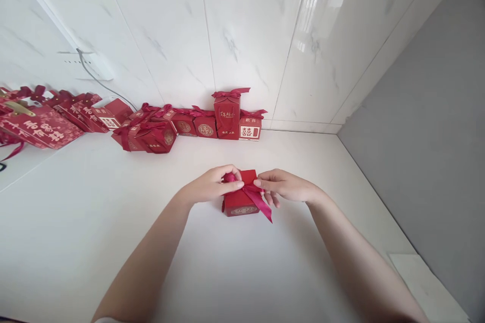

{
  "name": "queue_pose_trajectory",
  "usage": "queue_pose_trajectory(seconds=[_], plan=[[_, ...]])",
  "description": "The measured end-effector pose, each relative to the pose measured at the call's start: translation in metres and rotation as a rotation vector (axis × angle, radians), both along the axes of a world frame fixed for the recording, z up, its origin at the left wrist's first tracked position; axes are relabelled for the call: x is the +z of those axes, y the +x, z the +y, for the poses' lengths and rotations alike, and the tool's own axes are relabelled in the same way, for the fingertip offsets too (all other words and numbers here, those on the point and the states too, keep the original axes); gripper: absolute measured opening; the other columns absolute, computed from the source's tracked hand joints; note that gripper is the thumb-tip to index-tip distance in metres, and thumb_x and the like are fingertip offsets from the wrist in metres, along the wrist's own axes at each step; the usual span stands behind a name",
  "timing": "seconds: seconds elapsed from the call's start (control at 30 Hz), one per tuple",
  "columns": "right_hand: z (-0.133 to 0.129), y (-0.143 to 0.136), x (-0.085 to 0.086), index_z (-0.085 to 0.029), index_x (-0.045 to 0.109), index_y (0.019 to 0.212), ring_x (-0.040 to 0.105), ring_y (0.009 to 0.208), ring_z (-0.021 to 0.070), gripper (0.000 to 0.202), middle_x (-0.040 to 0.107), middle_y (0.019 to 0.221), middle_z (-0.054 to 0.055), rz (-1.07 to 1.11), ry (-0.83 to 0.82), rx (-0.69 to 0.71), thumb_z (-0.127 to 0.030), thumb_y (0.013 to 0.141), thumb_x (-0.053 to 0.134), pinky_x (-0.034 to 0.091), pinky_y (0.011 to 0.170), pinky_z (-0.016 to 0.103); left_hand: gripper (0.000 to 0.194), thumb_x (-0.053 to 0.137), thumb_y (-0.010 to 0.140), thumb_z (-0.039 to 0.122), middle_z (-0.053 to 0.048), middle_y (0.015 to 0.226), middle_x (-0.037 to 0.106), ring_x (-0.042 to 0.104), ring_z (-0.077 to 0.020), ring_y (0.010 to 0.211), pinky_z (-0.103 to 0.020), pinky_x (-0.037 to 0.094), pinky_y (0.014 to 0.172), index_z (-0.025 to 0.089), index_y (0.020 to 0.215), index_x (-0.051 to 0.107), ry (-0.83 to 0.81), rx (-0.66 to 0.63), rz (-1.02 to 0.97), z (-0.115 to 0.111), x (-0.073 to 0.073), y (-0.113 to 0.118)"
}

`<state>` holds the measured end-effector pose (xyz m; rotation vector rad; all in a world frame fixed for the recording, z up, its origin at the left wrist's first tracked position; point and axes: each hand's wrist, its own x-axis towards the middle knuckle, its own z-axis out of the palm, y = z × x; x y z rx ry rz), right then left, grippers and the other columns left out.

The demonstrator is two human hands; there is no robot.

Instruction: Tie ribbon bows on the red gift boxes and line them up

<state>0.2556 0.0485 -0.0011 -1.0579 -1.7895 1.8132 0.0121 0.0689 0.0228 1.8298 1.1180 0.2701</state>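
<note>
A small red gift box [241, 205] with a gold emblem on its front stands on the white tabletop [212, 267]. Across its top lies a crimson ribbon [258, 202], one tail hanging over the front right edge. My left hand [212, 184] pinches a looped part of the ribbon at the box's left side. On the right, my right hand [282, 185] pinches the ribbon between thumb and index finger, its other fingers curled lower down. The crossing of the ribbon between the hands is partly covered by my fingertips.
Several ribbon-tied red boxes [206, 127] line the tiled wall [250, 35], one upright box [228, 116] taller than its neighbours. Red patterned gift bags [43, 126] stand at the far left. A grey cable [99, 81] runs down from a wall socket. A grey panel [428, 126] bounds the right side.
</note>
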Motion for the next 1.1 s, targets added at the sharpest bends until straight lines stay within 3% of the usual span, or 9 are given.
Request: queue_pose_trajectory(seconds=[0.1, 0.17, 0.27, 0.43, 0.57, 0.73, 1.1], plan=[[0.0, 0.002, 0.002, -0.019, 0.057, 0.08, 0.052, 0.042, 0.0095, 0.042, 0.059, 0.053, -0.004, 0.003, -0.025, -0.005, -0.06, 0.089, 0.056, 0.044, 0.043, 0.022, 0.036, 0.051, 0.089, 0.054, -0.004, 0.121, 0.06, 0.058, -0.0217, 0.107, -0.035, 0.046, 0.092, 0.027, 0.112, 0.058, -0.076, 0.044, -0.108, 0.004, 0.007, -0.011], [0.0, 0.003, 0.003, -0.018, 0.06, 0.086, 0.053, 0.042, 0.0088, 0.04, 0.061, 0.056, -0.004, -0.017, -0.05, 0.037, -0.057, 0.087, 0.06, 0.043, 0.042, 0.021, 0.034, 0.058, 0.085, 0.053, -0.006, 0.139, 0.053, 0.054, -0.0243, 0.121, -0.038, 0.042, 0.102, 0.026, 0.106, 0.06, -0.056, 0.045, -0.113, 0.009, 0.004, -0.015], [0.0, 0.004, 0.003, -0.016, 0.064, 0.099, 0.055, 0.047, 0.0081, 0.039, 0.064, 0.066, -0.003, -0.031, -0.069, 0.119, -0.051, 0.083, 0.068, 0.044, 0.044, 0.021, 0.03, 0.068, 0.078, 0.048, -0.008, 0.145, 0.048, 0.048, -0.0274, 0.13, -0.041, 0.037, 0.108, 0.022, 0.092, 0.06, -0.011, -0.012, -0.054, 0.015, -0.005, -0.016], [-0.001, 0.006, 0.004, -0.016, 0.065, 0.096, 0.055, 0.047, 0.0078, 0.037, 0.062, 0.066, -0.002, -0.005, -0.058, 0.139, -0.052, 0.089, 0.06, 0.043, 0.044, 0.02, 0.035, 0.068, 0.078, 0.052, -0.007, 0.131, 0.058, 0.058, -0.0265, 0.112, -0.037, 0.045, 0.093, 0.018, 0.071, 0.058, -0.043, -0.122, -0.009, 0.015, 0.0, -0.019], [-0.002, 0.008, 0.004, -0.015, 0.064, 0.086, 0.053, 0.045, 0.0085, 0.04, 0.06, 0.058, -0.002, -0.009, -0.044, 0.148, -0.055, 0.091, 0.056, 0.045, 0.046, 0.022, 0.044, 0.058, 0.085, 0.057, -0.006, 0.123, 0.062, 0.062, -0.0217, 0.096, -0.032, 0.047, 0.087, 0.017, 0.067, 0.066, -0.084, -0.165, -0.018, 0.008, 0.007, -0.015], [0.002, 0.007, -0.005, -0.015, 0.063, 0.081, 0.055, 0.045, 0.0097, 0.045, 0.065, 0.061, 0.001, -0.021, -0.045, 0.139, -0.059, 0.088, 0.057, 0.047, 0.047, 0.023, 0.046, 0.064, 0.078, 0.06, -0.005, 0.118, 0.064, 0.063, -0.0202, 0.088, -0.029, 0.048, 0.076, 0.017, 0.061, 0.065, -0.019, -0.099, 0.057, 0.005, -0.004, -0.004], [0.006, 0.005, -0.016, -0.016, 0.059, 0.075, 0.056, 0.044, 0.0106, 0.047, 0.062, 0.06, 0.0, -0.001, -0.072, 0.111, -0.061, 0.088, 0.057, 0.047, 0.045, 0.024, 0.053, 0.071, 0.073, 0.05, -0.004, 0.105, 0.067, 0.051, -0.0126, 0.063, -0.031, 0.036, 0.058, 0.015, 0.05, 0.038, -0.035, -0.107, 0.031, 0.009, -0.017, -0.001]])
